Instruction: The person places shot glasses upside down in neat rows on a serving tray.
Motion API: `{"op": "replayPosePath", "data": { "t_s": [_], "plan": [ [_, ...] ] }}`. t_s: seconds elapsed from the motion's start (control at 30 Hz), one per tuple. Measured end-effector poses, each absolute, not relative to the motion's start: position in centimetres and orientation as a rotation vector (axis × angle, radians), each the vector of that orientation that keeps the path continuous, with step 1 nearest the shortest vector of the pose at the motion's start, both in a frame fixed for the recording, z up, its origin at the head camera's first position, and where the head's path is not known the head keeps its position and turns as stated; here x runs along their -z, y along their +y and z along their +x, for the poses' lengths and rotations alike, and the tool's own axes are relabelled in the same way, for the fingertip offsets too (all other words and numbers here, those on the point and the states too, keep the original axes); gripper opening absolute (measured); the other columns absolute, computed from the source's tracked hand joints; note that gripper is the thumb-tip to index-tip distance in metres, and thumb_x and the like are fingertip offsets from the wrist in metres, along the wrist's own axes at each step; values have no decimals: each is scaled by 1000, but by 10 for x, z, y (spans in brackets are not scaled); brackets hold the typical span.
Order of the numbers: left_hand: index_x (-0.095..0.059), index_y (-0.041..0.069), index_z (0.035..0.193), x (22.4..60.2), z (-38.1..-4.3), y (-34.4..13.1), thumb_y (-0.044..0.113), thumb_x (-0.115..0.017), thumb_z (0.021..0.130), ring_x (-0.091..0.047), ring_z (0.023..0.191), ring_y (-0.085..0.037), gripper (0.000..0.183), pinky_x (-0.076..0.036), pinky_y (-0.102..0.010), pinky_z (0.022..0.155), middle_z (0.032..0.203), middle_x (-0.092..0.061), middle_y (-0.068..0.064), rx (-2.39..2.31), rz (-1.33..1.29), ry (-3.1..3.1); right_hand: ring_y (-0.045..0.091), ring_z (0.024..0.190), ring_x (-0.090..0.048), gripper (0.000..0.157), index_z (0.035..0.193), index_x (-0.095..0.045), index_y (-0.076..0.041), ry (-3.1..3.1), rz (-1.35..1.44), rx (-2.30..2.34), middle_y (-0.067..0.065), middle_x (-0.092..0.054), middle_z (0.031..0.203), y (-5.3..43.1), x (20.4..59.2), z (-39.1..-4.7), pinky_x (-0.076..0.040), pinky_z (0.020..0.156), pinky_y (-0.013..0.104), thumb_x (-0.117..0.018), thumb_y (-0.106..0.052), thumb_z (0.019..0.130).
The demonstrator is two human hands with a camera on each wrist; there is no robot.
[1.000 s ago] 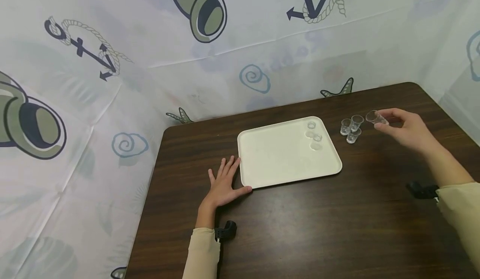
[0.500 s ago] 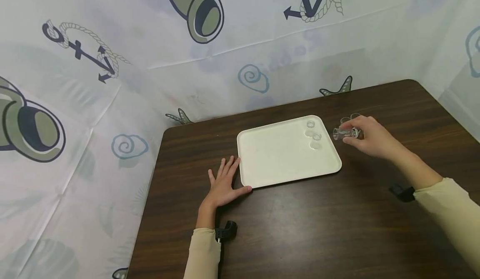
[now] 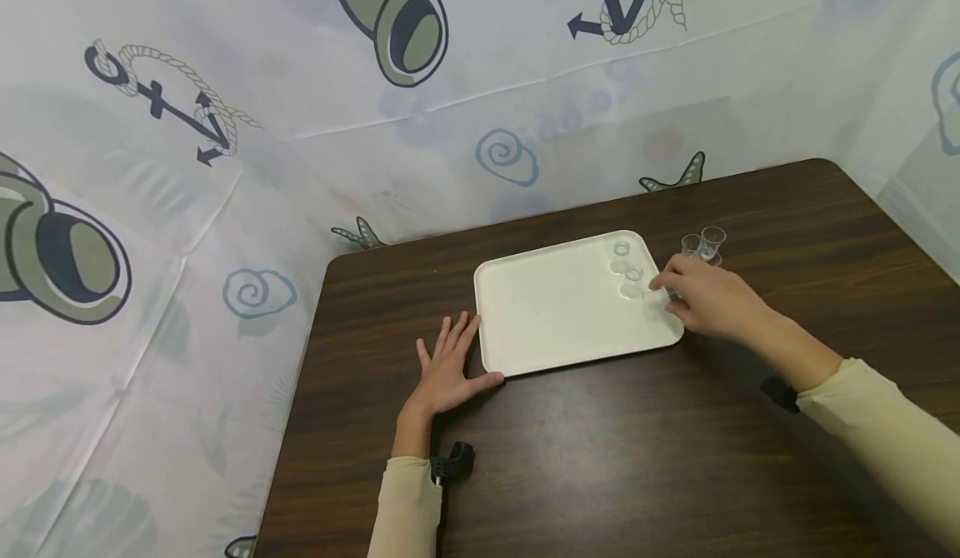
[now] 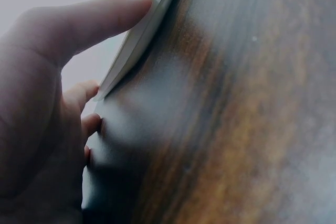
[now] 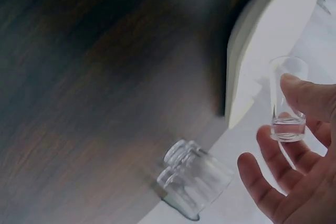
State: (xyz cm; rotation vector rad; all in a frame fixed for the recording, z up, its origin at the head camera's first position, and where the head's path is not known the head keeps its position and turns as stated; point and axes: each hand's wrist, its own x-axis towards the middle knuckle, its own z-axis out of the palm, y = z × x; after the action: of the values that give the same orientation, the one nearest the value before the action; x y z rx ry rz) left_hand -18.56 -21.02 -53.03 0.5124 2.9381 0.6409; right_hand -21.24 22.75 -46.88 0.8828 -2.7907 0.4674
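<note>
My right hand (image 3: 708, 296) pinches a clear shot glass (image 3: 655, 298) between thumb and fingers over the right edge of a cream tray (image 3: 555, 308). In the right wrist view that shot glass (image 5: 287, 100) has its thick base turned up and its mouth down. Two more shot glasses (image 3: 633, 274) stand upside down on the tray's right side. My left hand (image 3: 444, 373) rests at the tray's left front corner, fingers spread. Its thumb touches the tray's rim (image 4: 142, 30) in the left wrist view.
Three upright shot glasses (image 3: 712, 240) cluster on the dark wooden table (image 3: 600, 458) right of the tray, one partly hidden behind my right hand. A printed fabric backdrop (image 3: 450, 158) rises behind the table's back and left edges.
My right hand has moved left from beyond the glass cluster to the tray's right edge, turning the held shot glass mouth-down on the way. My left hand has stayed in place.
</note>
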Motion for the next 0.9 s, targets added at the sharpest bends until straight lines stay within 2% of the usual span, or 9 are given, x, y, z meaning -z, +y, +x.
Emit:
{"op": "replayPosePath", "data": {
  "t_s": [0.3,0.9],
  "plan": [
    [-16,28,159,532,-187,-211,72,-61,81,-3,150,-32,100,7,-74,104,164,-14,-5,-627,525,2948,26,83,-51,33,104,-71,-6,-2723,1002,-330,9,-55,96,214,477,-215,-47,63,38,-79,3,73],
    [-16,29,159,531,-187,-211,73,-60,81,-2,150,-32,100,8,-73,105,164,-13,-4,-633,518,2949,28,89,-51,32,106,-71,-7,-2770,1054,-236,10,-57,99,198,482,-216,-47,68,39,-76,4,76]
  ]
}}
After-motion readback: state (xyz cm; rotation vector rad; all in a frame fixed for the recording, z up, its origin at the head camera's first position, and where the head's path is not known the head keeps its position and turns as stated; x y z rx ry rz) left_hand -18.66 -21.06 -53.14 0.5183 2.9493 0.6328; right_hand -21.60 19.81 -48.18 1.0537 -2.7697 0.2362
